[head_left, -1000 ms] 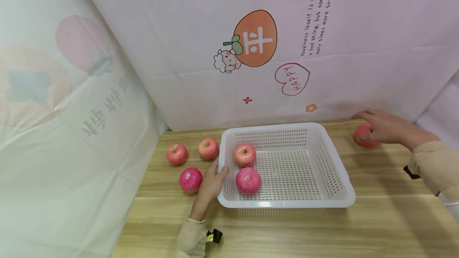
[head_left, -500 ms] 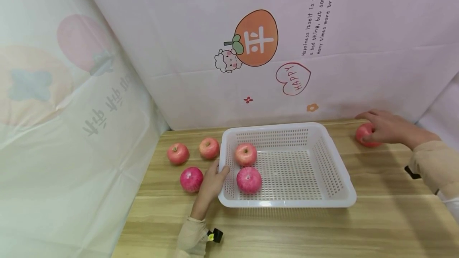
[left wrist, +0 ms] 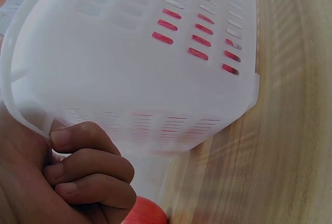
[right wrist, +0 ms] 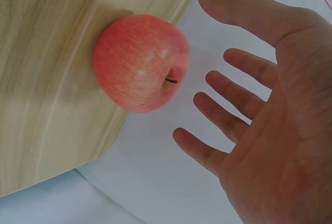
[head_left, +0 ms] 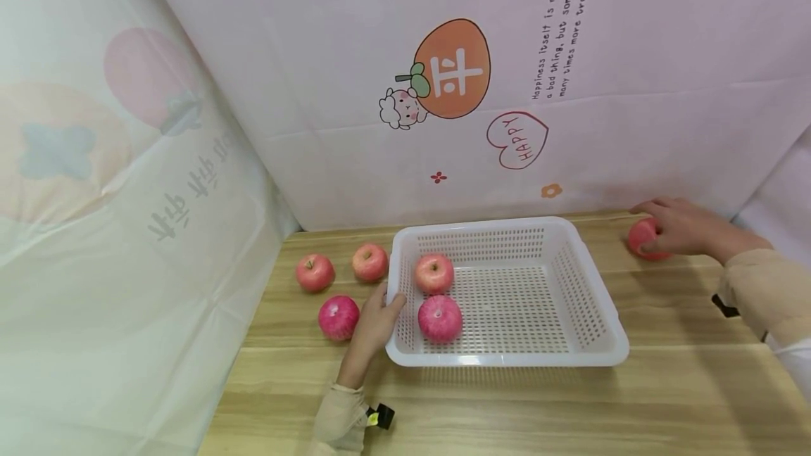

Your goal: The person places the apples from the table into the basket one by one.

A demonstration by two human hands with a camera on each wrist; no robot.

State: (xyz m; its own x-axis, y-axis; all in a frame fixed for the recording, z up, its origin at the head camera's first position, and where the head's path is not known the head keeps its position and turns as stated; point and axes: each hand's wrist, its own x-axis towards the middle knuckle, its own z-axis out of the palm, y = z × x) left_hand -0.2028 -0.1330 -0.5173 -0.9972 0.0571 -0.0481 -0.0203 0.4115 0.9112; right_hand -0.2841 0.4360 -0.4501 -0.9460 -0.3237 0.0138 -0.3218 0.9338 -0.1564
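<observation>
A white plastic basket (head_left: 507, 361) stands on the wooden table with a pale red apple (head_left: 434, 274) and a pinker apple (head_left: 440, 319) at its left end. My left hand (head_left: 376, 321) grips the basket's left rim, thumb over the edge; the left wrist view shows the other fingers curled against the outside wall. At the far right, my right hand (head_left: 687, 228) is held over a red apple (head_left: 643, 236), partly hiding it in the head view. In the right wrist view this apple (right wrist: 140, 63) sits apart from the spread fingers (right wrist: 228, 115), stem toward the palm.
Left of the basket lie a red apple (head_left: 315, 273), another red apple (head_left: 370, 262) and a deep pink apple (head_left: 338, 318) close to my left hand. A printed cloth (head_left: 355, 160) hangs along the table's back edge. Bare wooden tabletop (head_left: 481, 414) runs in front of the basket.
My right hand stays by the far-right apple with barely any shift. The left hand, basket and apples have not visibly moved.
</observation>
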